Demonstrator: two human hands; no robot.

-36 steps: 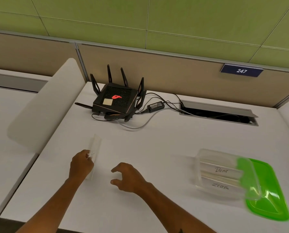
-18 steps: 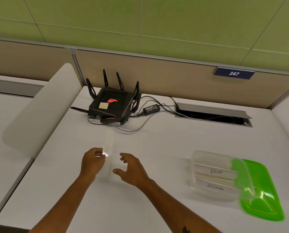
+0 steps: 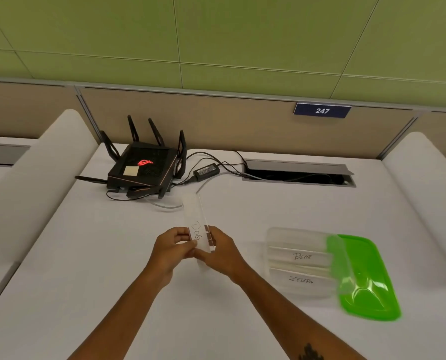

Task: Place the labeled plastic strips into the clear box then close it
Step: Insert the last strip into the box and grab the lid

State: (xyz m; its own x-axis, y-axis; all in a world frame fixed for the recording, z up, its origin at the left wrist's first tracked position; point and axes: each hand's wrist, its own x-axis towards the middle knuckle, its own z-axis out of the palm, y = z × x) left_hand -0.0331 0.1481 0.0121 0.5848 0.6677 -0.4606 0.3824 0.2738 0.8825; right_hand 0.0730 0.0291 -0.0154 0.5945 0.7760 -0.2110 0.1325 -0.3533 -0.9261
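Right hand (image 3: 223,252) now joined to left hand (image 3: 173,249) on one strip (image 3: 196,220).

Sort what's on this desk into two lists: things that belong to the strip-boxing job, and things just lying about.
Belongs to the job:
strip marked DOG, held by left hand and right hand
clear box with the BEAR strip and ZEBRA strip inside
green lid, off the box

Lying about:
router
power adapter
cable hatch
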